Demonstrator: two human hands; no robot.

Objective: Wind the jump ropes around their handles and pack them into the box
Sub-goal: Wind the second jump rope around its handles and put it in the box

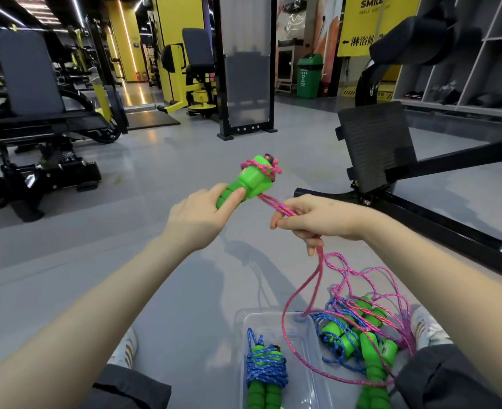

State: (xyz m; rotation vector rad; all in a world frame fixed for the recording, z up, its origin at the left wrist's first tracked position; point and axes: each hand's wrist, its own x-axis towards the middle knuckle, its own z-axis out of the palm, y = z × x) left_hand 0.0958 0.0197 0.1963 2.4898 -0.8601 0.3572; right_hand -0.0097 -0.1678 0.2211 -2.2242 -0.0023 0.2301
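Note:
My left hand (198, 215) grips the green foam handles of a pink jump rope (251, 178), held up over the floor with a few pink turns around the handles' heads. My right hand (311, 221) pinches the pink rope (308, 283) just right of the handles; the slack trails down in loops to the floor. A clear plastic box (306, 354) lies on the floor between my legs, holding a blue rope wound around its green handles (266, 374). To the box's right lies a loose pile of green handles with tangled blue rope (359, 332).
A black weight bench base (421, 219) and footplate (375, 146) stand close on the right. Gym machines (37, 122) fill the left and back. My knees and white shoes (126, 348) flank the box on the grey floor.

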